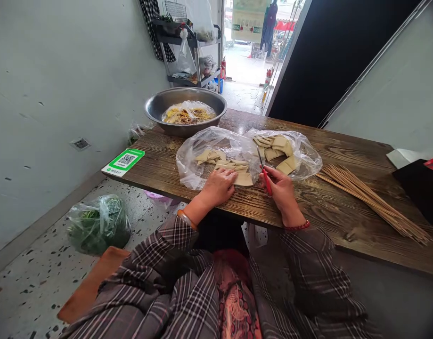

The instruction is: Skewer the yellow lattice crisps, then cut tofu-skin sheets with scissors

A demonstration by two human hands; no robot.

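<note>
My left hand (pixel 220 186) rests with bent fingers on tan flat sheets (pixel 243 179) at the front edge of a clear plastic bag (pixel 188 165). Whether its fingers pinch a sheet is hard to see. In my right hand (pixel 281 188) are scissors with red handles (pixel 266 182), their dark blades pointing up and away, just right of the sheets. Behind the left hand, more tan pieces (pixel 211 156) lie on the same bag. A second clear bag (pixel 310 157) to the right carries a loose pile of tan squares (pixel 281 145).
A steel bowl (pixel 152 113) with bagged yellow food stands at the table's back left. A green QR card (pixel 124 161) lies at the left corner. Thin wooden sticks (pixel 375 200) and a black box (pixel 419 188) are at right. Bagged greens (pixel 99 223) sit on the floor.
</note>
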